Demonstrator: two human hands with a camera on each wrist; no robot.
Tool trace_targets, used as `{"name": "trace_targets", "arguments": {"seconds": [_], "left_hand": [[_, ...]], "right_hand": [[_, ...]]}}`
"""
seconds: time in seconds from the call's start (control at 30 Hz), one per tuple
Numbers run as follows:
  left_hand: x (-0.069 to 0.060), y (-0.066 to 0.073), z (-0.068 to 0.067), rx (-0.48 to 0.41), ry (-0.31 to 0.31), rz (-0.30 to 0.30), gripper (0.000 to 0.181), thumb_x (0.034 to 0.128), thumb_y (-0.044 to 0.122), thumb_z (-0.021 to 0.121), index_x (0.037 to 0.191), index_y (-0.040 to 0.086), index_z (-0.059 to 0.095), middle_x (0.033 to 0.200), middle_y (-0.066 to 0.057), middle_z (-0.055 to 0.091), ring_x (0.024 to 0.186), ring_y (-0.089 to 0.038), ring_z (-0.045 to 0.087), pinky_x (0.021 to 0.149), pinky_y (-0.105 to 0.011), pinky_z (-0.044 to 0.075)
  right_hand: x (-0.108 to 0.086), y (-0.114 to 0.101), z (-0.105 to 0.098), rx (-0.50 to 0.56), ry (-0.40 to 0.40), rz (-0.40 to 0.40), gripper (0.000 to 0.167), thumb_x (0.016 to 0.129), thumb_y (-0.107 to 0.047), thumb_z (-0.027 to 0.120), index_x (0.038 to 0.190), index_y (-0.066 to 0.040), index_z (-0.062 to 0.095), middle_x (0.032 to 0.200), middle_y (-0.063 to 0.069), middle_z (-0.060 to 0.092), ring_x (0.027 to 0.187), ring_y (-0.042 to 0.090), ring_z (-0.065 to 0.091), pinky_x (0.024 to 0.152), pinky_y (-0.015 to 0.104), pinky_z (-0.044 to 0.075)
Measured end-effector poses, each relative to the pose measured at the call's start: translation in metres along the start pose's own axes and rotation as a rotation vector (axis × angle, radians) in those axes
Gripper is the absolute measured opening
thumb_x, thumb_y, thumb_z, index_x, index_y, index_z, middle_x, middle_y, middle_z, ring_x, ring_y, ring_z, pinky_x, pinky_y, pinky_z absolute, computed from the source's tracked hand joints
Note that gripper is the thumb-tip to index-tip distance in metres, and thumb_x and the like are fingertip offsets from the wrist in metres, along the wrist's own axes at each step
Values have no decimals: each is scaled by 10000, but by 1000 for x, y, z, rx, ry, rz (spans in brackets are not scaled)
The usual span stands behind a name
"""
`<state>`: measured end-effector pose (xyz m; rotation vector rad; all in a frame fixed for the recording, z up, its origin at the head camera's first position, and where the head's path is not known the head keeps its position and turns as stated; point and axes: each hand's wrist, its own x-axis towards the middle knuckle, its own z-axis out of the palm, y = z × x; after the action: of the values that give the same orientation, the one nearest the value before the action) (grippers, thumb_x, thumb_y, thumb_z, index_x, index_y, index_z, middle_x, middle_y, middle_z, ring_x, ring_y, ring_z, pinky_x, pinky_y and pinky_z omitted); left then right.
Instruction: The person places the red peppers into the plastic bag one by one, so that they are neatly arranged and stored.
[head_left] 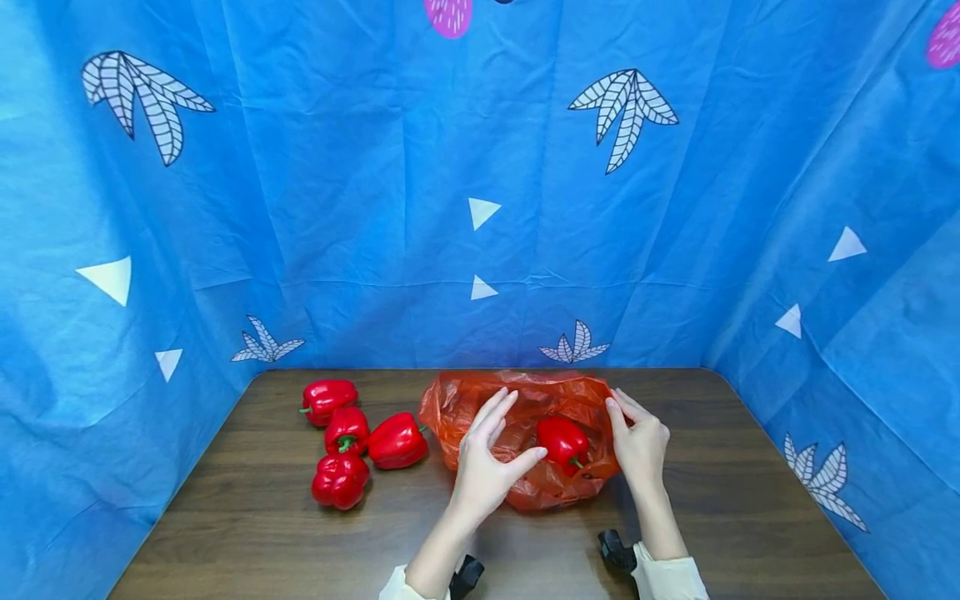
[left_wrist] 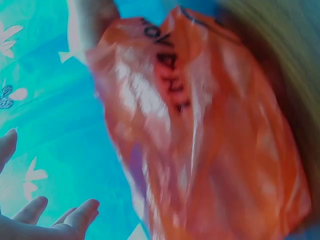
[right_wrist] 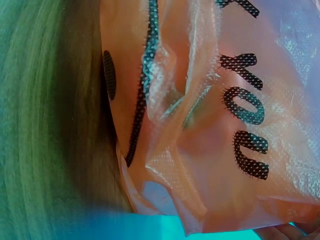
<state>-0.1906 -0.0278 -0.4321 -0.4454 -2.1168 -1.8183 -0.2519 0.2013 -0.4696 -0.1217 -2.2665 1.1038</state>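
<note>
A thin red-orange plastic bag (head_left: 480, 400) lies with its mouth spread on the table, black lettering showing on its side in both wrist views. One red bell pepper (head_left: 562, 440) with a green stem sits inside it. My right hand (head_left: 640, 435) pinches the bag's right rim between thumb and fingers. Over the bag's left front, my left hand (head_left: 483, 468) is held with fingers extended and thumb apart, nothing between them. In the left wrist view, the left fingers (left_wrist: 82, 217) stand clear of the bag.
Left of the bag, several red bell peppers lie in a loose group, the nearest to it being a pepper (head_left: 397, 441) on its side. The wooden table (head_left: 247, 517) is bordered by a blue patterned cloth (head_left: 337, 208) at the back and sides.
</note>
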Motion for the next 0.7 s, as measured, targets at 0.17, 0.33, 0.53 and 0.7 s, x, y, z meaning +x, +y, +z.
{"name": "trace_targets", "arguments": {"seconds": [0.17,0.33,0.53,0.7], "left_hand": [[-5,6,-29,35,69,-5,715,758,203,851,1401,218,539,1496,22,459,1370,-170,450,1094,-383,405],[-7,7,-62,83,149,1,728,744,165,859,1398,208,544,1488,17,465,1362,-165,468,1100,-287,382],[-13,6,-104,158,252,-50,736,741,138,858,1400,216,539,1493,5,458,1379,-187,442,1040,-73,331],[-21,0,-133,210,306,-100,739,756,118,844,1414,216,523,1499,16,448,1362,-104,400,1021,-70,352]], "right_hand": [[1,1,0,-1,4,-19,297,946,-210,651,1178,-32,700,1215,154,681,1152,375,621,999,536,465],[-1,2,1,-8,-4,-15,304,954,-212,641,1190,-28,692,1221,164,675,1158,386,616,980,539,479],[-2,2,1,-9,-11,-3,309,959,-214,633,1200,-28,686,1230,164,671,1164,386,613,977,536,481],[-1,2,1,-10,-5,-12,301,949,-202,647,1190,-27,693,1220,164,676,1161,379,617,986,531,477]]}}
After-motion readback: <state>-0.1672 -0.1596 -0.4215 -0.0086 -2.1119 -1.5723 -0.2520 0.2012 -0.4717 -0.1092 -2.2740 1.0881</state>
